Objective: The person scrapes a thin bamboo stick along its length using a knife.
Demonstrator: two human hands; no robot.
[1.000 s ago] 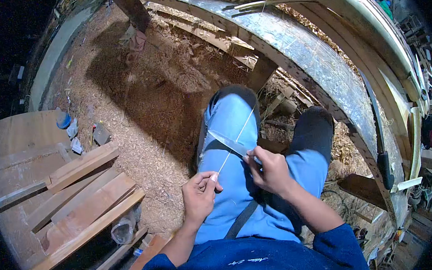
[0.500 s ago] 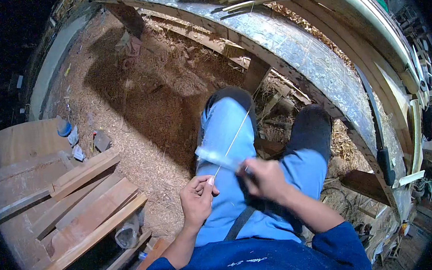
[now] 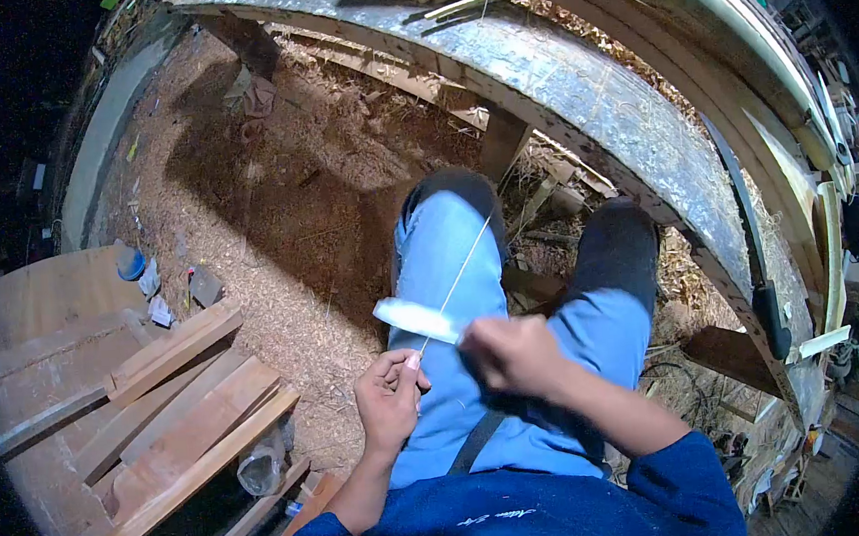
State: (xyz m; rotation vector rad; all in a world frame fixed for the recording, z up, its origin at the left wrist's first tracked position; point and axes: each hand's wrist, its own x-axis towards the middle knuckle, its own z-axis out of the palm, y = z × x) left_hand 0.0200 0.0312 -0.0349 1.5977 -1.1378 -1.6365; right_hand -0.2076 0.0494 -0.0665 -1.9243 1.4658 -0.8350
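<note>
My left hand (image 3: 389, 398) pinches the near end of a thin pale strip (image 3: 466, 263) between thumb and fingers. The strip slants up over my left thigh towards the knee. Wrapped round the handle of a knife (image 3: 413, 319) is my right hand (image 3: 523, 358); its fingers are partly blurred by motion. The broad, bright blade points left and lies across the strip just beyond my left fingertips. Whether its edge touches the strip I cannot tell. Both hands are above my lap.
At left, wooden boards (image 3: 200, 408) lie stacked on a wooden surface, with a blue-capped container (image 3: 130, 263) behind. A long worn plank bench (image 3: 588, 108) curves from the top to the right. A black-handled saw (image 3: 772, 319) leans there. Shavings (image 3: 282, 298) cover the ground.
The knife blade has shifted slightly left along with my right hand, and shows broader and brighter. My left hand keeps its pinch on the strip. The view has tilted slightly.
</note>
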